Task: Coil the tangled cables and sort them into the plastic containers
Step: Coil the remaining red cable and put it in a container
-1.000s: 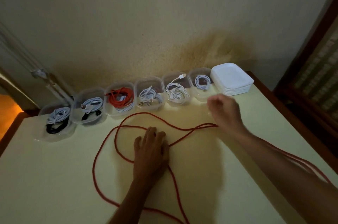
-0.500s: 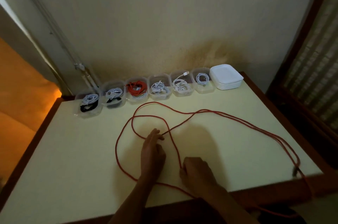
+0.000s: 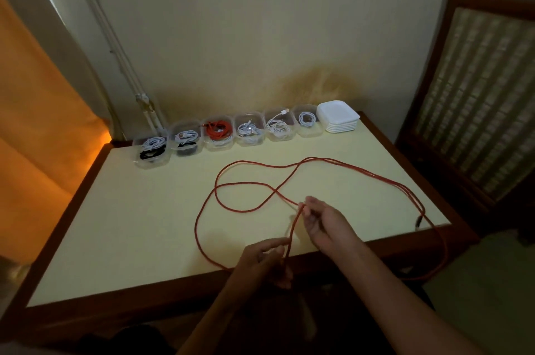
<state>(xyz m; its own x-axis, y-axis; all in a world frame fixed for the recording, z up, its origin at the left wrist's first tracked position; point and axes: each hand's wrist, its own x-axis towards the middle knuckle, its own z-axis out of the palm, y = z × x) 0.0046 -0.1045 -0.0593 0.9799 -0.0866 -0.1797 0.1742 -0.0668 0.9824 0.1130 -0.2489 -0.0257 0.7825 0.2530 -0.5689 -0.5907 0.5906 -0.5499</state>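
At the near edge of the desk [image 3: 121, 209], the left hand [image 3: 262, 263] and right hand [image 3: 324, 222] each pinch the long red cable [image 3: 215, 198], apparently to start a coil; six plastic containers [image 3: 249, 133] line the wall.

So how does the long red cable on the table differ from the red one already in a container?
The long red cable sprawls in loose loops over the table and off its edge, held by both hands; the boxed red cable sits coiled in a clear container, untouched. Both are red.
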